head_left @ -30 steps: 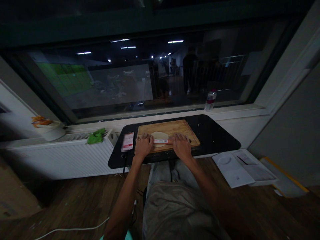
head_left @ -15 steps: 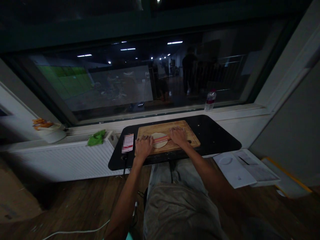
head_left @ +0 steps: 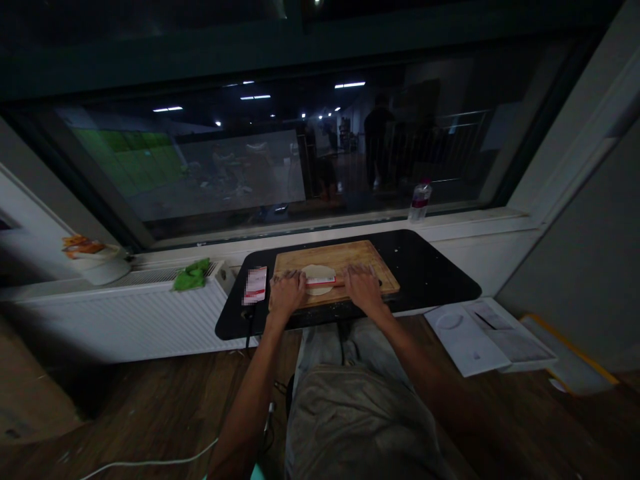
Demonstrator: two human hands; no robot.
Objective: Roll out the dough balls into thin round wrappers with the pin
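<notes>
My left hand (head_left: 289, 292) and right hand (head_left: 363, 287) curled closed over pin (head_left: 321, 281), gripping either side. Pin lies across flat dough (head_left: 319, 271) on board (head_left: 340, 252). Phone (head_left: 255, 285) beside board on counter (head_left: 433, 272).

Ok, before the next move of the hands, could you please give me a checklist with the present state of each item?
1. Left grip over the left end of the rolling pin: ok.
2. Right grip over its right end: ok.
3. Fingers closed around the pin: cannot tell, the hands hide both ends.
4. Rolling pin lying across the dough: ok, dough shows on both sides of it.
5. Dough even in thickness: cannot tell from this view.
6. Black table free of specks: not ok, pale bits lie beyond the cutting board.
</notes>
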